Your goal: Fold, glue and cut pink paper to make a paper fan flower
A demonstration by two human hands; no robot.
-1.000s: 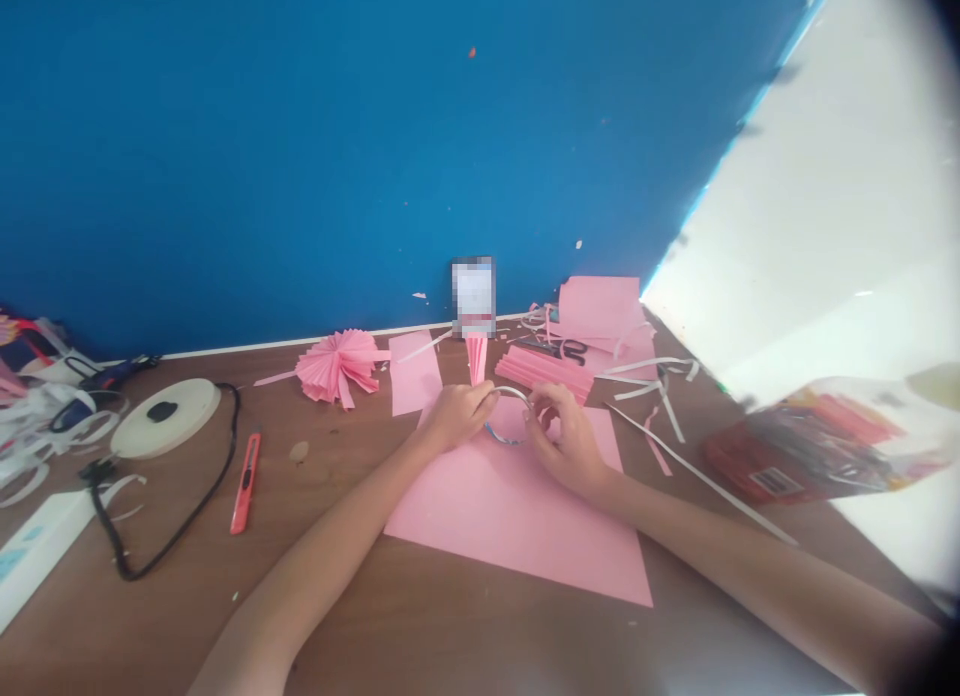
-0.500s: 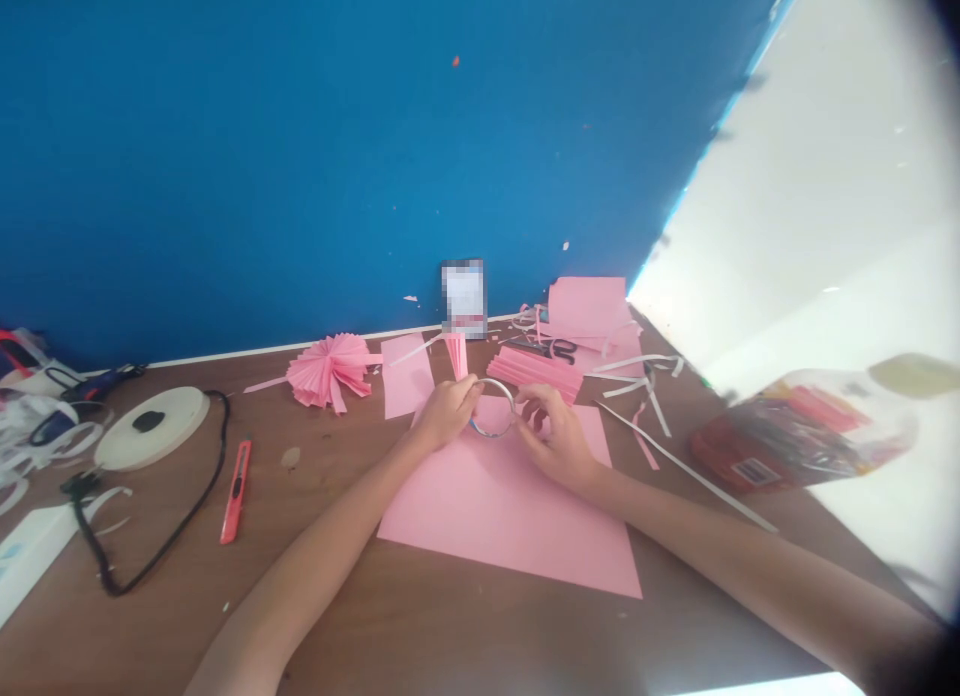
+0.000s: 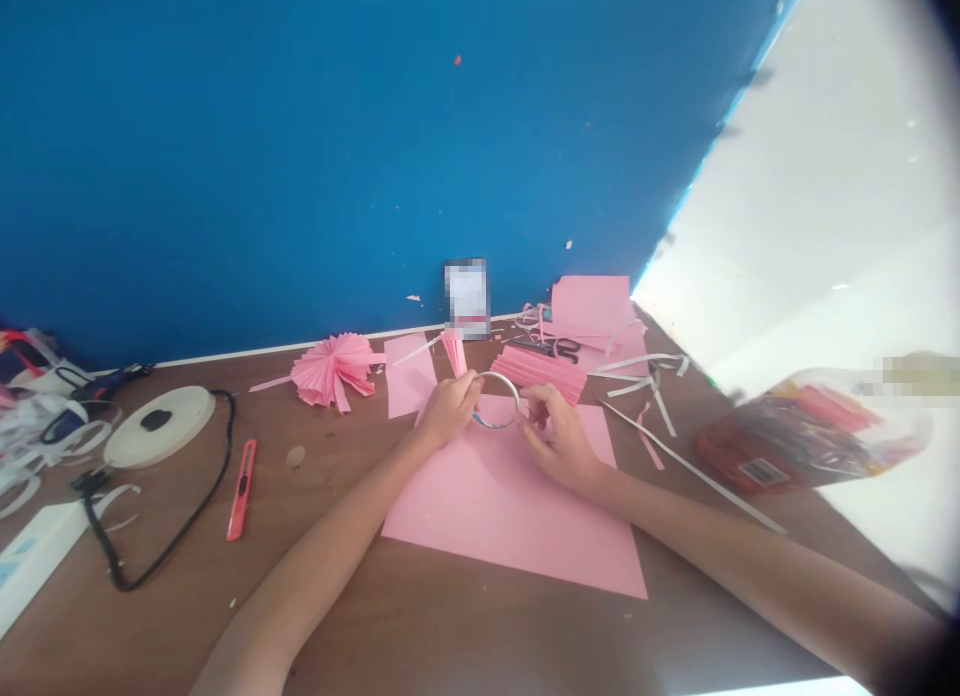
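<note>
I hold a thin ring (image 3: 496,401) between both hands, upright above the far edge of a large pink sheet (image 3: 510,506) lying flat on the brown table (image 3: 420,626). My left hand (image 3: 448,406) pinches the ring's left side together with a narrow folded pink fan (image 3: 454,352) that sticks up past my fingers. My right hand (image 3: 559,438) grips the ring's right side, fingers curled close around it.

The pink sheet's near edge stops well short of the table's front, leaving bare wood between my forearms. Just beyond my hands lies a stack of pleated pink paper (image 3: 538,369), with scissors (image 3: 559,348) and more pink sheets (image 3: 592,311) behind it against the blue wall (image 3: 337,146). A smaller pink piece (image 3: 409,378) lies to the left of my left hand, and a finished pink rosette (image 3: 334,366) sits further left.

White paper strips (image 3: 675,446) trail off to the right, toward a plastic bag (image 3: 810,431) near the table's right edge. To the left there is open wood, then an orange utility knife (image 3: 241,488), a black cable (image 3: 165,536) and a white round disc (image 3: 159,428).
</note>
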